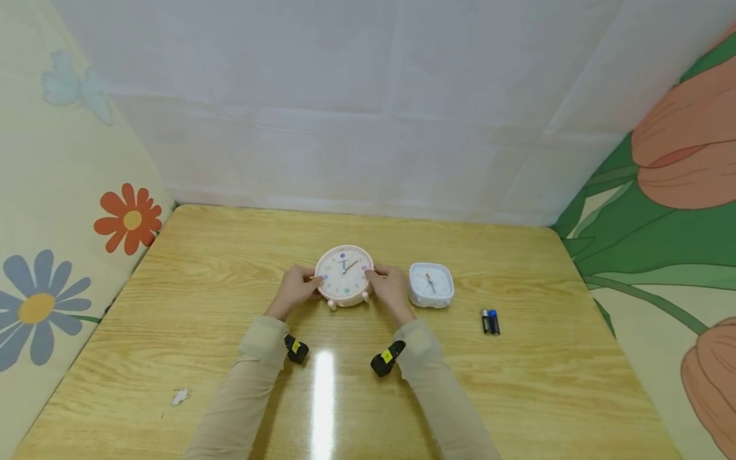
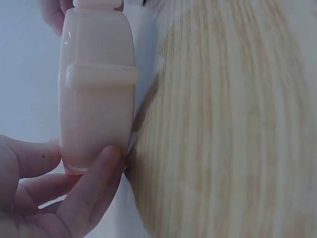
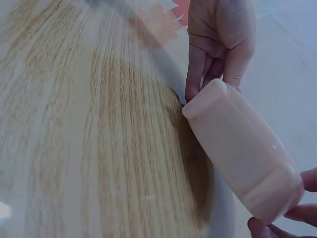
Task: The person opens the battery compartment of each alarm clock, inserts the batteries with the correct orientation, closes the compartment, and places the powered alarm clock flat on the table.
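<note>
Both hands hold a round pale pink alarm clock [image 1: 344, 275], its dial up and its two stubby feet toward me. My left hand [image 1: 296, 289] grips the left rim, thumb on the front edge; the left wrist view shows that hand [image 2: 64, 198] with its fingers behind the casing [image 2: 99, 119]. On the opposite rim, my right hand [image 1: 392, 289] pinches the clock the same way, its fingertips showing at the lower right of the right wrist view. Just right of that hand sits a white, rounded-square clock [image 1: 431, 285]. The pink clock's back is hidden in the head view.
Two small batteries [image 1: 490, 322] lie side by side to the right on the wooden table [image 1: 552, 383]. A whitish patch [image 1: 180, 397] marks the table at front left. A white cloth [image 1: 356, 128] hangs behind, with flower-patterned panels on either side.
</note>
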{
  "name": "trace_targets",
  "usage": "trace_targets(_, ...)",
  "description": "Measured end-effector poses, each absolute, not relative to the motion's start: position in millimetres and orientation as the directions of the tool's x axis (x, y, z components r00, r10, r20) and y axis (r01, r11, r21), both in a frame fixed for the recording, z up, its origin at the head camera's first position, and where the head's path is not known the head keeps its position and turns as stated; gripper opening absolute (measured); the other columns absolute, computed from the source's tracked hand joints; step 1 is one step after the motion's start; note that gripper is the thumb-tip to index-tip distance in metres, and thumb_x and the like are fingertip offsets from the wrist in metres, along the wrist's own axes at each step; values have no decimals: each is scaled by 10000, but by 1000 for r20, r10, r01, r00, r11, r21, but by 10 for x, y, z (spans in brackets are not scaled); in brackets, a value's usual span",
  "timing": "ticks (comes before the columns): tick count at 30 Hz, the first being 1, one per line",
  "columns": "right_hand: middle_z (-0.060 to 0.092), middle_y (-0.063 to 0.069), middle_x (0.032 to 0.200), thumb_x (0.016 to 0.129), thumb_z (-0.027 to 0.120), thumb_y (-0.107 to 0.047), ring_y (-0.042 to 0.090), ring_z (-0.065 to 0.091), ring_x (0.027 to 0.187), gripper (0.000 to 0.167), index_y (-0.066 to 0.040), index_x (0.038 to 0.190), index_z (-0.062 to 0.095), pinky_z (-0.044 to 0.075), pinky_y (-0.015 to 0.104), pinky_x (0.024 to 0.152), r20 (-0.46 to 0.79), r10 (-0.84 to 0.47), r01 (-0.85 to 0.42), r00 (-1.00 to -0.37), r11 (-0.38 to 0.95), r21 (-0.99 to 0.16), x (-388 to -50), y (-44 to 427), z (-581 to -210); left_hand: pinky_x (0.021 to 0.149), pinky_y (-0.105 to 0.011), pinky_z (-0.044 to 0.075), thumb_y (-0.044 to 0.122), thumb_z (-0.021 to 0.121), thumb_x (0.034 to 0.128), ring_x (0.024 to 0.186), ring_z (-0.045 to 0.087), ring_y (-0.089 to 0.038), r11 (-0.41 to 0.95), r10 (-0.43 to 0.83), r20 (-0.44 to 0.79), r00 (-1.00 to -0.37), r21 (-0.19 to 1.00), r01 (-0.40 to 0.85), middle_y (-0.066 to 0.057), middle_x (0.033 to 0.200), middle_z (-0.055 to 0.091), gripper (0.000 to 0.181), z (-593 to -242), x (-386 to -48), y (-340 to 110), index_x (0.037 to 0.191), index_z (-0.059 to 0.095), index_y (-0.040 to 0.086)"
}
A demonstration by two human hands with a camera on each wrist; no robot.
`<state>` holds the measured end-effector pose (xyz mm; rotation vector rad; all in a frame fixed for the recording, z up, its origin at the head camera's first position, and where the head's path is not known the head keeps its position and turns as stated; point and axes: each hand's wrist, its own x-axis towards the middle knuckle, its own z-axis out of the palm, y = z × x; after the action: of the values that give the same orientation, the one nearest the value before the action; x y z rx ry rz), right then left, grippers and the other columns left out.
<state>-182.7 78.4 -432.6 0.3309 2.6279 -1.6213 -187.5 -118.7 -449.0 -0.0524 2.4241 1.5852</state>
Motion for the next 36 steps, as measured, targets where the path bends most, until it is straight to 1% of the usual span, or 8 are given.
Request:
trace_targets(2, 659, 129, 1018, 838, 630, -185, 150, 563, 761, 286, -47, 1086, 669, 444, 181, 576, -129, 166, 190, -978, 432, -882, -1825, 784, -4318, 634, -267, 547, 60, 540, 901, 727, 628, -220, 418, 97, -232, -968, 892, -172, -230, 916, 622, 303, -4494, -1877, -1180, 1139, 556, -128)
trace_targets(6, 651, 119, 1051, 834, 639, -176, 157, 562, 764, 293, -45, 1095, 661, 439, 175, 560, -122, 173, 184, -977, 404, -896, -1817, 781, -4311, 658, -271, 546, 57, 522, 909, 764, 623, -222, 437, 85, -247, -965, 880, -187, -241, 966, 615, 305, -4522, -1893, -1166, 1160, 547, -116)
trace_targets(10, 645, 113, 1078, 821, 653, -161, 183, 581, 805, 291, -33, 1083, 663, 463, 185, 581, -108, 182, 171, -977, 376, -911, -1807, 778, -4316, 654, -259, 545, 49, 521, 909, 763, 619, -210, 438, 80, -244, -967, 879, -185, -249, 977, 608, 309, -4531, -1893, -1159, 1169, 537, -117)
trace_targets(16, 651, 138, 1011, 813, 667, -160, 224, 593, 864, 325, -14, 1103, 650, 502, 232, 643, -80, 184, 141, -980, 349, -926, -1789, 780, -4324, 650, -259, 546, 37, 543, 894, 745, 628, -206, 417, 67, -224, -972, 892, -177, -266, 988, 612, 315, -4527, -1873, -1159, 1172, 537, -112)
trace_targets(20, 640, 141, 955, 790, 686, -146, 227, 583, 850, 355, -5, 1112, 641, 497, 228, 636, -66, 194, 126, -979, 315, -941, -1781, 779, -4324, 647, -255, 547, 32, 552, 889, 731, 636, -200, 393, 52, -214, -975, 903, -177, -278, 1002, 611, 321, -4528, -1870, -1152, 1178, 535, -106)
trace_targets(25, 633, 131, 920, 761, 704, -140, 197, 567, 805, 362, -4, 1092, 651, 473, 198, 606, -65, 197, 121, -978, 289, -950, -1780, 778, -4318, 640, -254, 547, 22, 552, 887, 714, 638, -190, 392, 42, -202, -979, 904, -170, -284, 1005, 611, 322, -4535, -1870, -1150, 1183, 535, -102)
trace_targets(29, 633, 138, 922, 754, 710, -145, 195, 561, 790, 379, 4, 1096, 645, 472, 202, 613, -66, 184, 116, -981, 274, -955, -1781, 779, -4314, 648, -254, 546, 30, 557, 886, 724, 634, -179, 383, 36, -199, -979, 908, -170, -273, 1015, 614, 312, -4541, -1855, -1158, 1174, 552, -92)
trace_targets(36, 629, 129, 962, 757, 727, -191, 212, 550, 841, 427, -30, 1139, 627, 492, 235, 664, -93, 166, 137, -982, 281, -950, -1789, 786, -4295, 653, -266, 548, 11, 539, 888, 712, 635, -170, 352, 56, -182, -982, 924, -152, -273, 983, 621, 286, -4532, -1826, -1158, 1147, 567, -108)
